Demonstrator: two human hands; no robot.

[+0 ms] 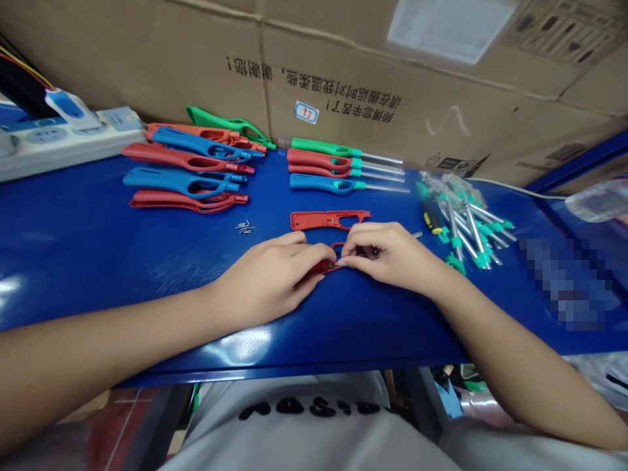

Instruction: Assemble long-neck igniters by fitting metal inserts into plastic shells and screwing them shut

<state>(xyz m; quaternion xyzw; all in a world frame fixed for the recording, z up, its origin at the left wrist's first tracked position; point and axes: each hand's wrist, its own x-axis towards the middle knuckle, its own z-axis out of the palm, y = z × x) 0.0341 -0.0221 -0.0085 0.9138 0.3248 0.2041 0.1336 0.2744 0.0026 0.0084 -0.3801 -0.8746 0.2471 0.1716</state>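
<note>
My left hand (pixel 275 275) is closed on the handle end of a red gas lighter casing (pixel 320 267), low over the blue table. At the casing's trigger loop, my right hand (pixel 387 252) is closed too, its thumb and fingers pinching there. Both sets of fingertips nearly meet, and they hide most of the casing and any small part between them. A short bit of metal tube (pixel 417 234) shows past my right hand. Just beyond my hands lies a loose red casing half (pixel 314 221), its inner side up. Small screws (pixel 244 227) lie in a pile to the left.
Red, blue, orange and green casings (pixel 167 182) lie stacked at the back left. Several lighters with metal tubes (pixel 321 183) are lined up at the back middle. Tubes with green ends (pixel 466 219) and a screwdriver (pixel 432 219) lie right. A power strip (pixel 73 147) and cardboard (pixel 196 59) border the table.
</note>
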